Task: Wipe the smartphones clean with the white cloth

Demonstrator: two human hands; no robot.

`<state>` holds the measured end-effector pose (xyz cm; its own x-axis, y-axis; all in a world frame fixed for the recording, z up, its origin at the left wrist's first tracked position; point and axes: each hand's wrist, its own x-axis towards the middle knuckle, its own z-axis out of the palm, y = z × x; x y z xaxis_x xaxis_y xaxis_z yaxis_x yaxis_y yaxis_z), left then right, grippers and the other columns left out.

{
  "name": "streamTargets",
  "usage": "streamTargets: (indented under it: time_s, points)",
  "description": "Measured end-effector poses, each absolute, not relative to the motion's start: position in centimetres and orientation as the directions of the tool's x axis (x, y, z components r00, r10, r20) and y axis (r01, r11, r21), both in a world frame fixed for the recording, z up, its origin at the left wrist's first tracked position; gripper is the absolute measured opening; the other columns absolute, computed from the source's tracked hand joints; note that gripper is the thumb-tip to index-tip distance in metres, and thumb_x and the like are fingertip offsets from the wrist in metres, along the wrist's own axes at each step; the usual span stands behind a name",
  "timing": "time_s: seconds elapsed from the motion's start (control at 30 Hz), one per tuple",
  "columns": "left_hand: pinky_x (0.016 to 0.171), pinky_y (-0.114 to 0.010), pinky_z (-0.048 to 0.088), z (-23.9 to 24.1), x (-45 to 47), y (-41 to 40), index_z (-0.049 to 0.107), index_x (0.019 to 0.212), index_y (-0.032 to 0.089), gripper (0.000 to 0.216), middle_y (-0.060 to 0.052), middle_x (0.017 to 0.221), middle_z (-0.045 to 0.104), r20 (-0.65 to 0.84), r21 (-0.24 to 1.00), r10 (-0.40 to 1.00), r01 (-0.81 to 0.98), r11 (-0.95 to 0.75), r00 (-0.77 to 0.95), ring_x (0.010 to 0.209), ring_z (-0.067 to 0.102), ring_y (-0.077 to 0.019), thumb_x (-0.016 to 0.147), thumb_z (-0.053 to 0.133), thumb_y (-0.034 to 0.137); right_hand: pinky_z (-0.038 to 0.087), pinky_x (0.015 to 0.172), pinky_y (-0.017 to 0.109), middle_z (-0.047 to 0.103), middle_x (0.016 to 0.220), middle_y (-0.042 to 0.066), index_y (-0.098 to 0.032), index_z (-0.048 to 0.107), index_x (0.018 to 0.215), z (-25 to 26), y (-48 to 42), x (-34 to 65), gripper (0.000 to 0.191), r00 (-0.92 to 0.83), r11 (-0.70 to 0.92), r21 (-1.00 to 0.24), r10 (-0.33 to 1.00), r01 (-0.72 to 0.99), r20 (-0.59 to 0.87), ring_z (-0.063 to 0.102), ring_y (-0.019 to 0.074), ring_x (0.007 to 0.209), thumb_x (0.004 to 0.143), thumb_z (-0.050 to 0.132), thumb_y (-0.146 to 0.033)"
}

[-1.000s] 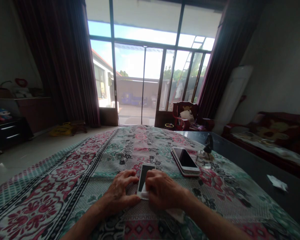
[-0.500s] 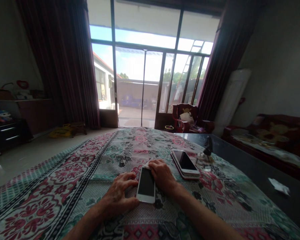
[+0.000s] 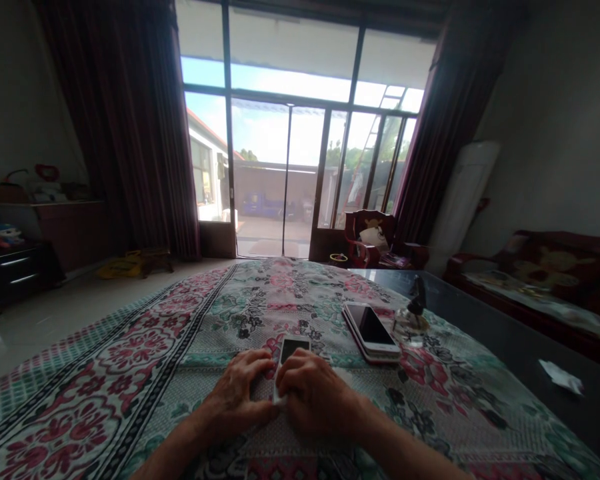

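- Bracing a slim white glass-fronted phone [image 3: 293,347] on the floral bench cloth [image 3: 130,347], the half-curled left hand [image 3: 240,395] grips its edge.
- Right hand [image 3: 316,398], bent, covers it; grip unclear.

The right hand [image 3: 314,399] and the left hand [image 3: 239,399] cover the near half of the phone [image 3: 291,348]; only its far end shows, at 12 o'clock from the knuckles. With palms and fingertips hidden, neither grip can be told. A white sliver [image 3: 279,400] between them is perhaps a wipe. Both forearms [image 3: 410,453] run off the bottom edge. At 2 o'clock the pile of phones [image 3: 371,331] is too flat to count; the bottle [image 3: 410,321] beside it is blurred.
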<state>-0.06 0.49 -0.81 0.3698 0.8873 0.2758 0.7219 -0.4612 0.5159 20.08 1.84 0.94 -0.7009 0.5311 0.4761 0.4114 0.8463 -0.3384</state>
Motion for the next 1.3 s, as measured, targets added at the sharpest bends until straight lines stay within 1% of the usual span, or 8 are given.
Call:
streamTargets:
  time_s: [0.13,0.27,0.4,0.67,0.83,0.93,1.17,1.3]
  points:
    - [0.108,-0.045,0.038,-0.9,-0.1,0.5,0.064,0.116,0.017,0.058,-0.012,0.132,0.057,0.296,0.515,0.882,0.716,-0.471,0.367,0.126,0.048,-0.0311,0.059,0.072,0.023,0.042,0.090,0.029,0.071,0.095,0.002,-0.020,0.067,0.085,0.9,2.6,19.9,0.023,-0.679,0.827,-0.304,0.562,0.473,0.472,0.059,0.0159,0.088,0.073,0.052,-0.007]
    - [0.108,-0.045,0.038,-0.4,0.0,0.4,0.064,0.115,0.017,0.056,-0.012,0.132,0.058,0.276,0.530,0.884,0.707,-0.468,0.378,0.125,0.049,-0.0307,0.059,0.071,0.023,0.039,0.097,0.034,0.066,0.116,0.004,-0.021,0.066,0.102,1.2,4.5,20.1,0.026,-0.619,0.735,-0.220,0.665,0.642,0.418,0.053,0.0199,0.105,0.088,0.045,-0.013]
    - [0.108,-0.044,0.038,-0.1,0.0,0.3,0.065,0.114,0.016,0.056,-0.013,0.131,0.058,0.282,0.540,0.884,0.701,-0.467,0.373,0.125,0.049,-0.0315,0.059,0.071,0.024,0.038,0.100,0.037,0.059,0.128,0.006,-0.020,0.062,0.113,1.4,5.3,20.6,0.030,-0.578,0.672,-0.177,0.719,0.719,0.386,0.049,0.0228,0.114,0.091,0.043,-0.016]
    - [0.107,-0.044,0.040,-0.7,-0.1,0.5,0.065,0.114,0.017,0.056,-0.013,0.132,0.058,0.281,0.542,0.892,0.709,-0.451,0.353,0.125,0.049,-0.0311,0.059,0.073,0.025,0.042,0.092,0.030,0.070,0.103,0.002,-0.021,0.068,0.093,1.5,2.4,20.4,0.031,-0.720,0.837,-0.268,0.547,0.477,0.426,0.057,0.0163,0.092,0.072,0.049,-0.006]
    - [0.106,-0.046,0.040,-1.9,-0.3,0.8,0.065,0.112,0.020,0.052,-0.011,0.129,0.060,0.372,0.532,0.860,0.679,-0.505,0.349,0.123,0.051,-0.0308,0.062,0.073,0.032,0.044,0.086,0.027,0.072,0.094,0.000,-0.020,0.067,0.082,0.9,0.7,19.9,0.025,-0.728,0.854,-0.335,0.515,0.397,0.452,0.059,0.0143,0.085,0.068,0.052,-0.006]
    - [0.106,-0.047,0.040,-1.7,-0.4,0.7,0.064,0.114,0.020,0.054,-0.011,0.130,0.059,0.342,0.530,0.869,0.691,-0.492,0.356,0.124,0.050,-0.0314,0.061,0.074,0.029,0.043,0.091,0.028,0.070,0.103,0.001,-0.020,0.067,0.089,0.9,1.4,20.4,0.029,-0.701,0.834,-0.331,0.551,0.441,0.454,0.059,0.0154,0.091,0.072,0.050,-0.005]
    - [0.106,-0.047,0.040,-0.5,-0.3,0.3,0.063,0.120,0.023,0.058,-0.010,0.134,0.057,0.288,0.508,0.879,0.718,-0.476,0.379,0.126,0.048,-0.0314,0.063,0.072,0.028,0.038,0.100,0.036,0.063,0.120,0.007,-0.019,0.064,0.111,1.6,4.9,22.5,0.034,-0.528,0.657,-0.259,0.736,0.708,0.424,0.051,0.0211,0.113,0.086,0.043,-0.009]
    - [0.107,-0.046,0.039,-0.1,0.0,0.2,0.065,0.119,0.022,0.056,-0.010,0.133,0.057,0.261,0.500,0.884,0.729,-0.468,0.388,0.126,0.048,-0.0313,0.064,0.072,0.028,0.039,0.098,0.035,0.066,0.111,0.005,-0.020,0.067,0.099,1.4,4.7,22.5,0.030,-0.550,0.697,-0.273,0.701,0.663,0.454,0.054,0.0204,0.106,0.081,0.047,-0.008]
